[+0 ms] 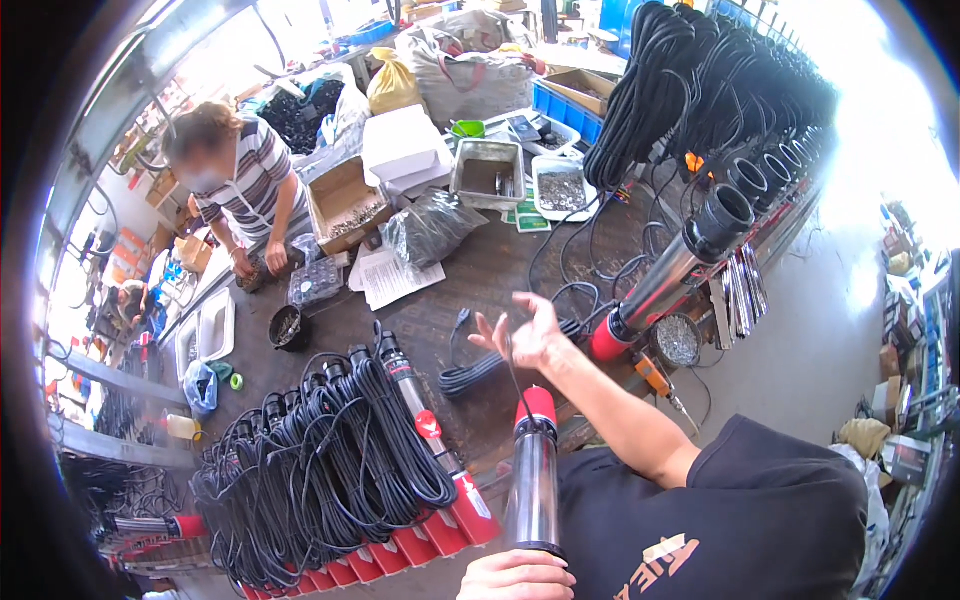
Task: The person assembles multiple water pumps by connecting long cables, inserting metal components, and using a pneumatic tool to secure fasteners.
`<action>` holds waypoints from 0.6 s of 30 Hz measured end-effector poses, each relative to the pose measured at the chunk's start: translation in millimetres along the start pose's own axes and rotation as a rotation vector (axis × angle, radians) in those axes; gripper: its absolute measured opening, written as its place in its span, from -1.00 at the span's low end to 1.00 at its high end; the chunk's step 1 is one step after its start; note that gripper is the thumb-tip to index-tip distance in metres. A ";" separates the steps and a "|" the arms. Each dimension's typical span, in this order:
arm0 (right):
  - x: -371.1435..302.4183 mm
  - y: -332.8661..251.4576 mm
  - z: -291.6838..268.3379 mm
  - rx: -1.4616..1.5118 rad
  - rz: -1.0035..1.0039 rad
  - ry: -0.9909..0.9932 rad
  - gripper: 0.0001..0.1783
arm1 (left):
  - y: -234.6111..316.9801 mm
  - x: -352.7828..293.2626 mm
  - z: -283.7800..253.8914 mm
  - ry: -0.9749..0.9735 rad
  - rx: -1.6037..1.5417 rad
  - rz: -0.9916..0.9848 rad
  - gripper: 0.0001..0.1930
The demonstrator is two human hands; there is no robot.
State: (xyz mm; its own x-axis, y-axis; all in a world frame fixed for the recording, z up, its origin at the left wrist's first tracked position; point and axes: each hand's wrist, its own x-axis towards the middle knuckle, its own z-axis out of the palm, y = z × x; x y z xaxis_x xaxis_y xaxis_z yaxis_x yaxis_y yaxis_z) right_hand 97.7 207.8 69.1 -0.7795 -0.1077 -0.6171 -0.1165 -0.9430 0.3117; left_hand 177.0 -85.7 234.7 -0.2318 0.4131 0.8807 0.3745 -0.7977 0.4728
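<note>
A submersible pump [535,480], a shiny metal cylinder with a red cap, stands upright in front of me at the lower middle. My left hand [516,577] is wrapped round its lower black end. My right hand [525,335] is raised above the red cap, palm up and fingers spread. A thin black cable runs up from the cap and passes against this palm; no finger visibly closes on it. Just beyond, a coiled black cable [480,375] with a plug lies on the dark table [440,310].
Finished-looking pumps with bundled cables [320,480] line the left front. More cable coils [650,90] and tilted pumps [640,300] stand right. An orange power screwdriver [655,378] hangs near the table edge. Boxes and trays [487,172] fill the back; a co-worker [245,180] works far left.
</note>
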 end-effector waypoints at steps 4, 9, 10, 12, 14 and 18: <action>-40.4 40.9 31.1 -0.912 -0.552 -0.160 -0.13 | 5.8 -9.7 -3.6 -0.005 -0.027 -0.002 -0.80; -116.1 142.1 52.3 -1.540 -1.379 -0.726 -0.45 | 16.8 -15.7 1.3 0.141 0.077 -0.118 -0.82; -116.7 146.1 57.6 -1.605 -1.373 -0.640 -0.42 | 16.8 -16.3 -0.7 0.128 0.074 -0.125 -0.83; -85.9 153.5 68.3 -1.776 -1.381 -0.466 -0.40 | 19.0 -18.8 -0.2 0.126 0.051 -0.132 -0.82; -25.3 132.2 67.8 -2.117 -1.725 -0.338 -0.42 | 14.4 -11.4 5.9 0.095 0.003 -0.102 -0.82; 102.1 37.2 16.8 -2.881 -1.306 -0.205 -0.15 | 8.4 -11.1 4.4 0.125 0.052 -0.045 -0.81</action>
State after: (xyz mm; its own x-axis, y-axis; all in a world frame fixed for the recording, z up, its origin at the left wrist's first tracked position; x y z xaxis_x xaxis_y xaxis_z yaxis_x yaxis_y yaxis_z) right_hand 3.5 167.0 29.9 -0.9832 0.0433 0.1773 -0.0155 0.9482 -0.3172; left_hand 186.7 -95.0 229.1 -0.3581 0.3880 0.8492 0.4065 -0.7540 0.5159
